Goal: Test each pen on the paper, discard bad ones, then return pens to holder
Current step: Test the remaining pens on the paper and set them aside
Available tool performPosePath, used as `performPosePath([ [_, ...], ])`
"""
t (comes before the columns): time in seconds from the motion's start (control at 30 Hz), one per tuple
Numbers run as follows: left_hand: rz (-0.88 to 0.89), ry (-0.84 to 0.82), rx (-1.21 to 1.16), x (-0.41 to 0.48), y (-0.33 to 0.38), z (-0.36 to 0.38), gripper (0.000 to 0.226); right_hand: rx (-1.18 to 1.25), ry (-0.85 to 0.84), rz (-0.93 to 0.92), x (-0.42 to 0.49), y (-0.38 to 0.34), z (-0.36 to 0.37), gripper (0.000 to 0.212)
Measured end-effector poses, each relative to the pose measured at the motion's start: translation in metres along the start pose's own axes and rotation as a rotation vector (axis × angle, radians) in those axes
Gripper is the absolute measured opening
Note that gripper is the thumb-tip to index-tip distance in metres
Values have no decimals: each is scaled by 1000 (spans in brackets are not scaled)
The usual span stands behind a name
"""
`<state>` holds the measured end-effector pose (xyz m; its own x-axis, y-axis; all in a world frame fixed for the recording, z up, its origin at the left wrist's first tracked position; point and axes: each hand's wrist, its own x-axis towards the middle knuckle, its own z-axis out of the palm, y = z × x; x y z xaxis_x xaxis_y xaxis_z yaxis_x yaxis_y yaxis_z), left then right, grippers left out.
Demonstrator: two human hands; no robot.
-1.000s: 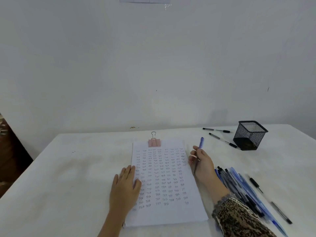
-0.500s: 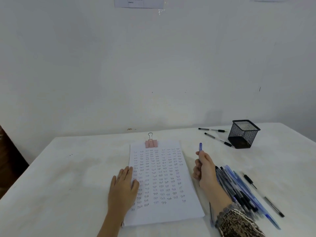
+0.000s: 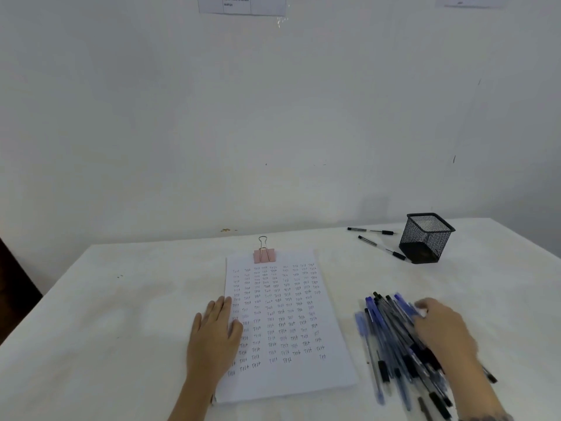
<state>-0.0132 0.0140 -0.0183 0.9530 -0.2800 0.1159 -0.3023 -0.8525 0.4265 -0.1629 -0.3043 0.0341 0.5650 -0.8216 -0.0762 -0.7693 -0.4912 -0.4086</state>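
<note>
A white sheet of paper, covered with rows of small handwritten test words, lies in the middle of the table under a pink binder clip. My left hand rests flat on the paper's left edge and holds nothing. To the right lies a pile of several blue and black pens. My right hand is over that pile, blurred, with its fingertips among the blue pens; whether it grips one is unclear. The black mesh pen holder stands empty at the back right.
Two black pens lie apart from the pile, just left of the holder. A black pen end shows past my right forearm. The white table meets a white wall at the back.
My right hand has moved from the paper's right edge, where it held a blue pen upright, rightward and down onto the pen pile. The left hand has stayed on the paper.
</note>
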Motion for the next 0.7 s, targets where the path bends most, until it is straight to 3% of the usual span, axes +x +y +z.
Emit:
performPosePath([
  [0.2,0,-5,35,-1,-1,1,76,22,-4,-42,0,10,1,26],
  [0.3,-9,-15,37,0,-1,0,73,-49,-78,-18,6,7,-9,18],
  [0.43,-9,-17,36,0,-1,1,55,32,-30,-105,28,-20,-21,9],
  [0.6,-4,-19,63,0,-1,2,81,28,-30,-203,89,-75,-3,27],
  [0.7,-10,-5,35,-1,-1,1,95,-149,-66,-292,117,-94,10,40],
])
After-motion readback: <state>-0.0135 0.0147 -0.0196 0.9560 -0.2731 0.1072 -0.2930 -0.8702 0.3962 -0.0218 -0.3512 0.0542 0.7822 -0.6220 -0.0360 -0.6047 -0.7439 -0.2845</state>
